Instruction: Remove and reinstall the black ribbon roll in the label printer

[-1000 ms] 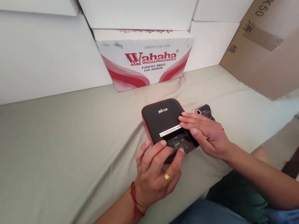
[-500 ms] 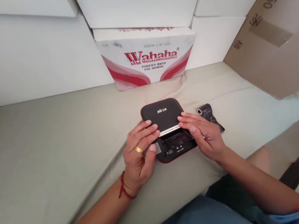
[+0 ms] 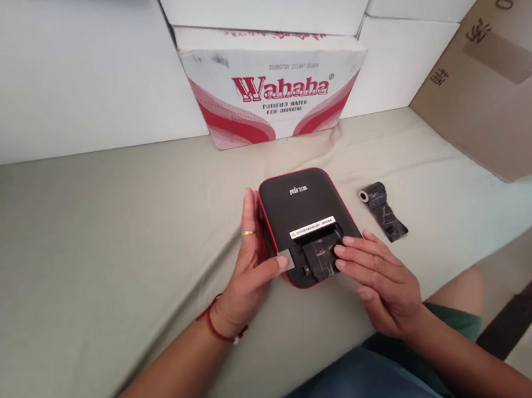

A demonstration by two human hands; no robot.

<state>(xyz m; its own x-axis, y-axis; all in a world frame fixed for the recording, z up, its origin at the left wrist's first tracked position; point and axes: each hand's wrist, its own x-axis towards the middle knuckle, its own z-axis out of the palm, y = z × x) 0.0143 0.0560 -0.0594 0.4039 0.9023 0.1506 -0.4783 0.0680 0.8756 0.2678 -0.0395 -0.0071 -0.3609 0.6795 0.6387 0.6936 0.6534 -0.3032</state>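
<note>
A black portable printer [image 3: 299, 200] with a red rim lies on the cloth. Its white warning label [image 3: 311, 227] sits above an opening, from which black film [image 3: 324, 254] reaches over the front part. My left hand [image 3: 251, 265] holds the printer's left side, with the thumb on a grey square button [image 3: 286, 260] and the fingers along the edge. At the lower right corner, my right hand [image 3: 383, 281] rests its stretched fingertips by the film's right edge. To the right lies a small roll of black film [image 3: 378, 198] with a loose tail, apart from both hands.
Pale green cloth [image 3: 103, 252] covers the surface. Behind the printer stands a white and red water carton [image 3: 280, 99], against stacked white boxes [image 3: 74, 74]. A brown cardboard panel [image 3: 499, 108] stands at the right.
My left hand has shifted from the printer's top to its left side, thumb now on the grey button. My right hand has slid down toward the front corner. More black film shows over the front.
</note>
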